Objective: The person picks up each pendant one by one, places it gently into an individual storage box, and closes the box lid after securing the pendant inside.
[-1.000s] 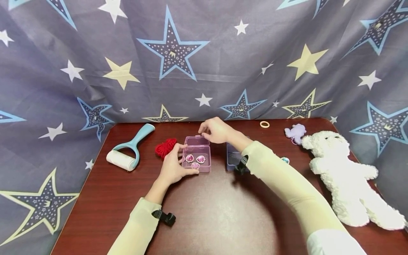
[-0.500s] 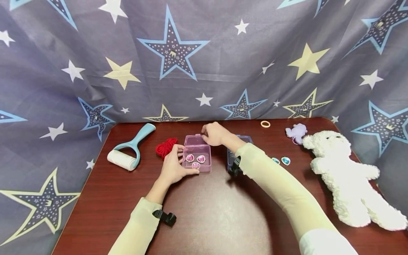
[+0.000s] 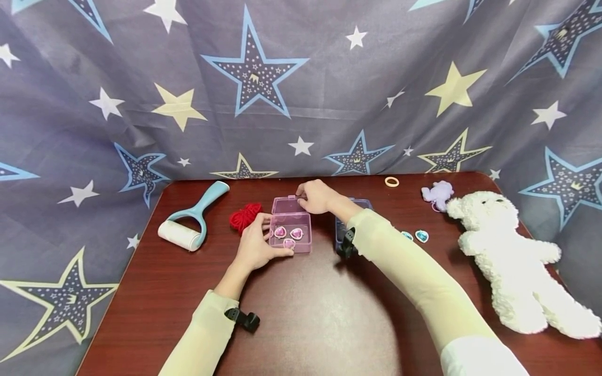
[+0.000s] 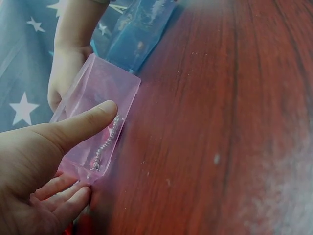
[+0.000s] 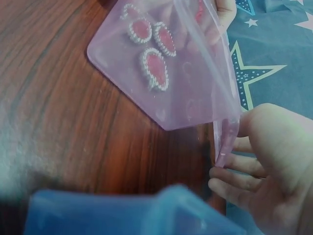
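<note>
A small see-through pink box (image 3: 304, 247) stands on the table with its hinged lid (image 3: 284, 206) raised at the back. Inside lie three pink gems (image 3: 296, 233) with pearly silver borders. My left hand (image 3: 255, 247) holds the box from the left, thumb on the front wall (image 4: 83, 161) and fingers around the far side. With thumb and fingers my right hand (image 3: 317, 197) pinches the lid at its right edge, as the right wrist view shows. Just right of it stands a see-through blue box (image 3: 360, 203), partly hidden by my right forearm.
Blue gems (image 3: 421, 236) lie right of the blue box. Red yarn (image 3: 244, 216) and a blue-handled lint roller (image 3: 181, 235) are at left. Along the back right are a pale ring (image 3: 391, 181) and a small purple plush (image 3: 437, 194), near a white teddy bear (image 3: 512, 266).
My right hand has come down slightly onto the right edge of the lid. My right forearm shifted left, uncovering more of the blue gems. The left hand stays on the box.
</note>
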{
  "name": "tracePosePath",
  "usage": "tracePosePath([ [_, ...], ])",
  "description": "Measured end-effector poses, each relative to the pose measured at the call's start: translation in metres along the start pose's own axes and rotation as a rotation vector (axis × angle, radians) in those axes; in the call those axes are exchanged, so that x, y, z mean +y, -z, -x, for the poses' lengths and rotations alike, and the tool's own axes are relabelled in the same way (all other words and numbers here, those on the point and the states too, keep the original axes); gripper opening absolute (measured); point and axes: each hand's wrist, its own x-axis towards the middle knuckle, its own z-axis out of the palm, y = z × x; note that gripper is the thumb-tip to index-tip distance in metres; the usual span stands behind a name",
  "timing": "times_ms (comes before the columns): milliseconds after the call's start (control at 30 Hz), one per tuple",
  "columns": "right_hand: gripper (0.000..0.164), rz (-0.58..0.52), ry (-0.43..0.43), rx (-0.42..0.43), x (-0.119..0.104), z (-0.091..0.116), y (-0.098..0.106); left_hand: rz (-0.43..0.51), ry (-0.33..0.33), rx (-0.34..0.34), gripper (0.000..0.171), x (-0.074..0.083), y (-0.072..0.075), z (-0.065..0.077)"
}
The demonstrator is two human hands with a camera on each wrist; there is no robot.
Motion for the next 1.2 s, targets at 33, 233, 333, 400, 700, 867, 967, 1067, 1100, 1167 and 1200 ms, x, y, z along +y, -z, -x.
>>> tracePosePath([
  [33,0.032,0.001,0.008,0.004,0.001,0.0,0.001,-0.003,0.002,0.0,0.098,0.0,0.0,0.0],
  [233,0.03,-0.025,0.026,0.066,0.003,-0.002,0.012,-0.002,0.013,-0.008,0.097,0.001,0.001,0.0],
  [333,0.028,-0.036,0.044,0.123,0.0,-0.001,0.02,0.001,0.011,-0.009,0.096,0.002,0.002,0.0],
  [400,0.028,-0.033,0.061,0.16,-0.002,0.0,0.025,0.002,0.013,-0.01,0.096,0.002,0.002,-0.001],
  [700,0.025,-0.065,0.098,0.267,-0.014,0.009,0.043,-0.005,0.031,-0.023,0.097,0.0,0.001,-0.001],
  [867,0.021,-0.09,0.163,0.335,-0.022,0.015,0.049,0.002,0.029,-0.021,0.097,-0.001,0.001,-0.003],
  [967,0.018,-0.107,0.194,0.353,-0.029,0.02,0.052,0.001,0.03,-0.021,0.097,-0.002,0.002,-0.003],
  [1067,0.016,-0.119,0.228,0.362,-0.036,0.027,0.054,-0.004,0.031,-0.022,0.097,-0.003,0.002,-0.003],
  [1100,0.016,-0.123,0.238,0.362,-0.038,0.03,0.054,-0.005,0.031,-0.023,0.097,-0.003,0.002,-0.003],
  [1167,0.014,-0.135,0.257,0.363,-0.041,0.035,0.054,-0.006,0.03,-0.024,0.098,-0.004,0.002,-0.003],
  [1200,0.014,-0.143,0.265,0.361,-0.043,0.037,0.054,-0.005,0.028,-0.025,0.098,-0.004,0.002,-0.002],
])
